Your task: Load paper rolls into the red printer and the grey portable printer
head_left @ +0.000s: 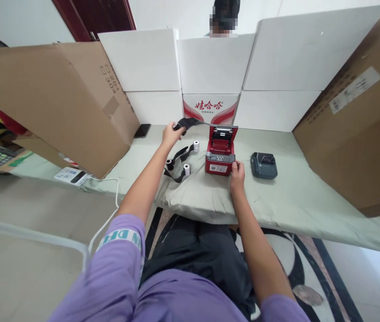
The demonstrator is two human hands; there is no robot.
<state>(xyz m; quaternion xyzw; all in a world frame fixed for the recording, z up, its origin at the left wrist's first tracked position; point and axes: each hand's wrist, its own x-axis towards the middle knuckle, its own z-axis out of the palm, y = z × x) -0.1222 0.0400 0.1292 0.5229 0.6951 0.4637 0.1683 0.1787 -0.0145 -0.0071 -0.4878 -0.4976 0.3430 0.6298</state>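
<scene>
Left hand (pixel 174 134) holds black strip (pixel 190 121), right hand (pixel 237 175) touches printer edge (pixel 230 169)

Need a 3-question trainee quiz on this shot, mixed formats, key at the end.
1. True or false: the lid of the red machine is closed.
2. Multiple choice: what does the left hand hold? A) a phone B) a black strip C) a white cable
3. Fill in: seen from the wearer's side, the dark grey device sits to the ____ of the red machine.

Key: 1 false; 2 B; 3 right
</scene>
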